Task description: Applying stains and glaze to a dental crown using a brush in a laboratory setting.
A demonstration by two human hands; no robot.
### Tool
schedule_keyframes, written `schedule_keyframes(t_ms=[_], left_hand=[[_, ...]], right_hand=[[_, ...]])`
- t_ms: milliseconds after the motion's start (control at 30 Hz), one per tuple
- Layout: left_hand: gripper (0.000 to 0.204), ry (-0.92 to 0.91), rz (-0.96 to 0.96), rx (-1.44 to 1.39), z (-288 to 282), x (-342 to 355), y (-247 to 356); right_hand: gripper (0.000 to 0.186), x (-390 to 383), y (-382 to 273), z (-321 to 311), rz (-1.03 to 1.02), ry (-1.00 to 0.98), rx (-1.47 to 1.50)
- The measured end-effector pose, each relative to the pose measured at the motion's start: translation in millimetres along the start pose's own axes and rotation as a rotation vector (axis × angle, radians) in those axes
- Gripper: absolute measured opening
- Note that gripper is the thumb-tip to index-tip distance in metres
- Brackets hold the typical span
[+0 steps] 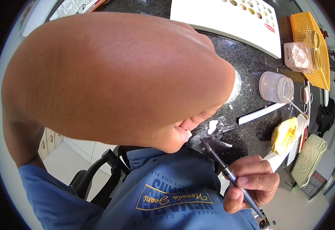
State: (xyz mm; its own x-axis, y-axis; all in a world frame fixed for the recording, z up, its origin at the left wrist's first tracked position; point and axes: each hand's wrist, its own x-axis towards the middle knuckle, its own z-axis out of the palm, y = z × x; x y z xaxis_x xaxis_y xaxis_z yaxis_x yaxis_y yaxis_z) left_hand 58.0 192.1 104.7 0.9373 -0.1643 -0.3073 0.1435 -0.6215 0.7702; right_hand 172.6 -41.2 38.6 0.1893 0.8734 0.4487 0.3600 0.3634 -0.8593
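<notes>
My left hand (117, 76) is raised very close to the camera and fills most of the view; its fingers are curled and something small and white shows at the fingertips, but what it is stays unclear. My right hand (248, 184) sits at the lower right, shut on a thin dark grey pointed tool (229, 172) held like a pen. The tool's tip points up and left toward the fingertips of my left hand, above a dark speckled counter (248, 61) with white smears (212, 126).
On the counter stand a clear jar (276, 87) with a stick in it, a white flat strip (260, 113), a yellow cloth (283, 135), a white tray (232, 19) with round wells, a small pink-filled container (298, 56) and a yellow basket (313, 42). A black chair (98, 180) is below.
</notes>
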Motion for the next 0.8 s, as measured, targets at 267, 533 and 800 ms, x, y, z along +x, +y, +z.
schedule_keyframes(t_ms=[267,533,800], left_hand=[[0.005,-0.088,-0.118,-0.165,7,5,-9],[0.006,-0.059,-0.053,-0.226,-2,8,-9],[0.007,-0.027,-0.025,-0.036,4,-1,-6]], right_hand=[[0.020,3,-5,6,0.127,0.109,0.037],[0.020,5,-5,4,0.151,0.072,0.032],[0.020,6,-6,6,0.165,0.071,0.029]])
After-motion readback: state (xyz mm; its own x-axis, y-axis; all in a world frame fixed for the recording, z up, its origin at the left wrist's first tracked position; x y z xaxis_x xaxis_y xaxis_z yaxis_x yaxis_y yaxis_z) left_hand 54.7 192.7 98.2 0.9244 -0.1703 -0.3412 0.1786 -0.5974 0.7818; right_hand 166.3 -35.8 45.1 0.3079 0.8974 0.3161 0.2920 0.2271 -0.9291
